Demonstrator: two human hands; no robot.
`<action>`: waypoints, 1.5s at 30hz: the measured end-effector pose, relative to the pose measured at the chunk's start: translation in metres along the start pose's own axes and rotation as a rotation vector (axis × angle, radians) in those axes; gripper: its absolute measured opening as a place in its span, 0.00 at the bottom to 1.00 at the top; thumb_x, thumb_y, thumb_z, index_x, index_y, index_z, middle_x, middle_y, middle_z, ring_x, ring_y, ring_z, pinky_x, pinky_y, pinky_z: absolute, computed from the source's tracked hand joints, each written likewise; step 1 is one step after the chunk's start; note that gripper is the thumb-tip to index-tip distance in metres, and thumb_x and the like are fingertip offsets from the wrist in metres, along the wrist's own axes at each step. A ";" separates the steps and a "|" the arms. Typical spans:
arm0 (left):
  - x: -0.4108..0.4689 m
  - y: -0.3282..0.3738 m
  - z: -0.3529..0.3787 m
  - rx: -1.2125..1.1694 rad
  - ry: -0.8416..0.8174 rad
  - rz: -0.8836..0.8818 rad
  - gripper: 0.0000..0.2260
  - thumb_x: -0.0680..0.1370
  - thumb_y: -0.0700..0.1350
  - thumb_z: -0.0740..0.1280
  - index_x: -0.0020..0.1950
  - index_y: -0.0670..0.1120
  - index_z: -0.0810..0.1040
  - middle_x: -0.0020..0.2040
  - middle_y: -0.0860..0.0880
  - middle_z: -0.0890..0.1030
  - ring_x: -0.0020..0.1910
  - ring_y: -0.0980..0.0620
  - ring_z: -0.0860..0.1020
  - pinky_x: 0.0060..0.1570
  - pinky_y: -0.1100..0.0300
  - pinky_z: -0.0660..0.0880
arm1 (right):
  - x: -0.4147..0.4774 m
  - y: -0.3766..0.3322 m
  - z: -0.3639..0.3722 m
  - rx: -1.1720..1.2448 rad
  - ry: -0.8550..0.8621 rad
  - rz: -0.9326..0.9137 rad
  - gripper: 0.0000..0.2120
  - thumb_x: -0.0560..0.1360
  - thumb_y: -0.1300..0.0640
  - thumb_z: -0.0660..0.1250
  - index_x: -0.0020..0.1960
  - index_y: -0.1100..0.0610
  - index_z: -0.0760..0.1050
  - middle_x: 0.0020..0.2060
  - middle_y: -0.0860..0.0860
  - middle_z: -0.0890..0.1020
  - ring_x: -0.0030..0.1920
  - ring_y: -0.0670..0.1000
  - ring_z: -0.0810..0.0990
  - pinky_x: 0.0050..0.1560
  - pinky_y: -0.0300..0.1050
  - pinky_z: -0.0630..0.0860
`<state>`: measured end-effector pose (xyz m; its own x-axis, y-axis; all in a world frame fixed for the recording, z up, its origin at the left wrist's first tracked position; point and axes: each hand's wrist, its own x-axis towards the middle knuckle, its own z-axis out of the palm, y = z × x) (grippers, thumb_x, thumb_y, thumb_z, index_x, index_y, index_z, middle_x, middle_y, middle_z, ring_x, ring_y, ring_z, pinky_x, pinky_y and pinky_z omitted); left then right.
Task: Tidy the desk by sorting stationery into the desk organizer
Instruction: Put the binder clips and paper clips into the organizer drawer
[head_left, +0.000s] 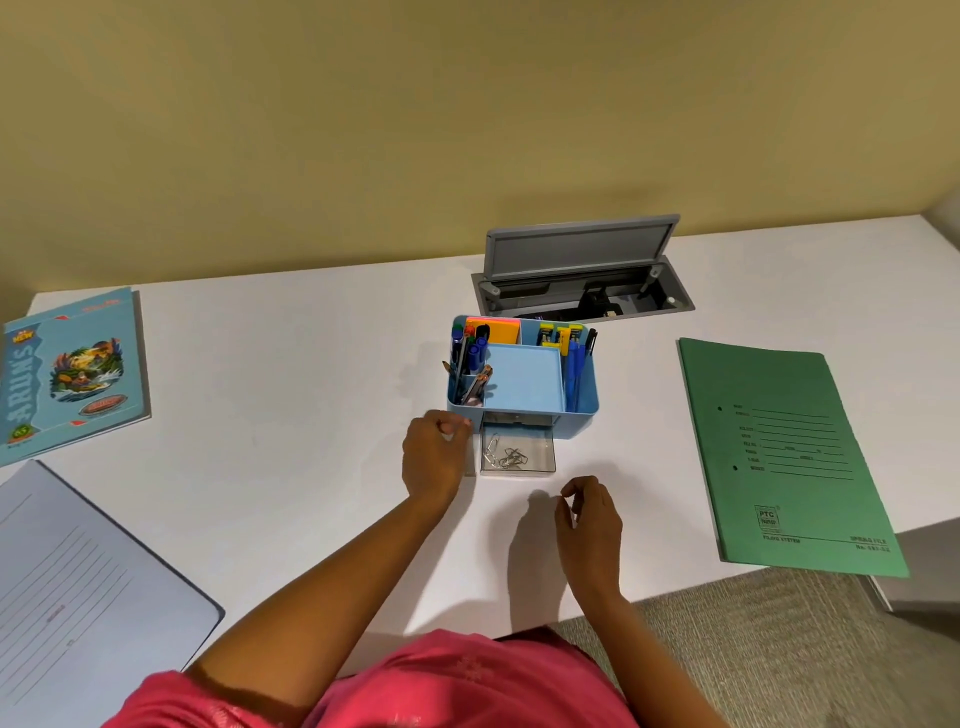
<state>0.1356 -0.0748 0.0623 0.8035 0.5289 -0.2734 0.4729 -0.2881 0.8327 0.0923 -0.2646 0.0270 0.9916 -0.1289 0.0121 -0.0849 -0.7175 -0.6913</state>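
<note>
A light blue desk organizer (582, 400) stands mid-desk, holding pens, markers, sticky notes and yellow clips in its compartments. Its clear drawer (540, 457) is pulled out at the front, with several paper clips (511, 458) inside. My left hand (434, 460) is at the organizer's front left corner, fingers curled round the top of a thin clear ruler (471, 465) that runs along the drawer's left side. My right hand (589, 522) hovers just above the desk in front of the drawer, fingers loosely curled, and I see nothing in it.
A green file folder (789, 457) lies to the right, overhanging the desk edge. A blue notebook (72, 374) and a pale folder (88, 587) lie on the left. Behind the organizer, a grey cable hatch (582, 275) stands open. The white desk (311, 415) ends near my body.
</note>
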 end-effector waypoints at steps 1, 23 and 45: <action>0.002 0.002 -0.003 -0.017 0.040 -0.013 0.11 0.76 0.49 0.67 0.55 0.46 0.77 0.51 0.47 0.80 0.51 0.47 0.79 0.45 0.58 0.73 | 0.001 -0.001 0.002 0.047 -0.021 0.070 0.08 0.73 0.66 0.66 0.45 0.54 0.72 0.36 0.48 0.75 0.36 0.48 0.74 0.36 0.38 0.68; 0.032 0.033 -0.015 0.076 0.018 -0.076 0.14 0.78 0.47 0.65 0.62 0.48 0.78 0.59 0.49 0.80 0.57 0.47 0.77 0.48 0.57 0.71 | 0.030 -0.024 0.017 0.798 -0.301 0.825 0.08 0.72 0.62 0.70 0.38 0.67 0.76 0.24 0.54 0.70 0.26 0.50 0.66 0.31 0.41 0.63; 0.031 0.033 -0.020 0.083 -0.002 -0.064 0.13 0.78 0.48 0.65 0.61 0.49 0.78 0.59 0.48 0.81 0.57 0.46 0.78 0.51 0.53 0.74 | 0.058 -0.052 0.024 0.973 -0.271 0.859 0.11 0.73 0.70 0.63 0.53 0.63 0.78 0.34 0.55 0.74 0.35 0.52 0.70 0.38 0.43 0.70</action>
<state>0.1689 -0.0521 0.0910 0.7714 0.5468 -0.3254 0.5513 -0.3190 0.7709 0.1563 -0.2187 0.0461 0.6557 -0.0712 -0.7517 -0.6993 0.3182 -0.6401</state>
